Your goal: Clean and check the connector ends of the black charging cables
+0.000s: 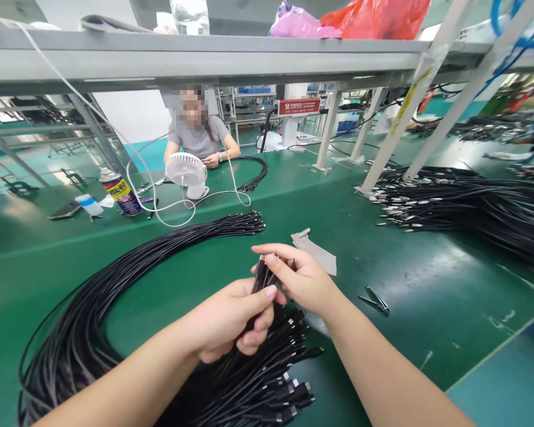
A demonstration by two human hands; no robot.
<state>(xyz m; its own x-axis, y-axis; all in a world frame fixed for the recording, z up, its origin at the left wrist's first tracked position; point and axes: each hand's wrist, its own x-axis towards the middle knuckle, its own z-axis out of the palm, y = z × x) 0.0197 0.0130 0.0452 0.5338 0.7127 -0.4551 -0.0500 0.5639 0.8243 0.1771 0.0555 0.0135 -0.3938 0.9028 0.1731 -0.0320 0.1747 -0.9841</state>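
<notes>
My left hand (244,317) is closed around a small bunch of black cables (261,274), their connector ends pointing up. The fingers of my right hand (300,276) are bent over the same connectors from the right, with thumb and index finger at the tips. Below both hands lies a thick bundle of black USB cables (267,370) with metal plugs fanned to the right. It loops round the left side, and its other ends (244,222) lie beyond my hands. How many cables I hold is hidden by my fingers.
A nail clipper (376,300) and a beige scrap (315,250) lie right of my hands. More black cables (471,201) are heaped at the right. A white fan (187,172) and spray can (121,191) stand beyond. Across the green table (311,196) sits a person (200,133). A shelf (204,59) runs overhead.
</notes>
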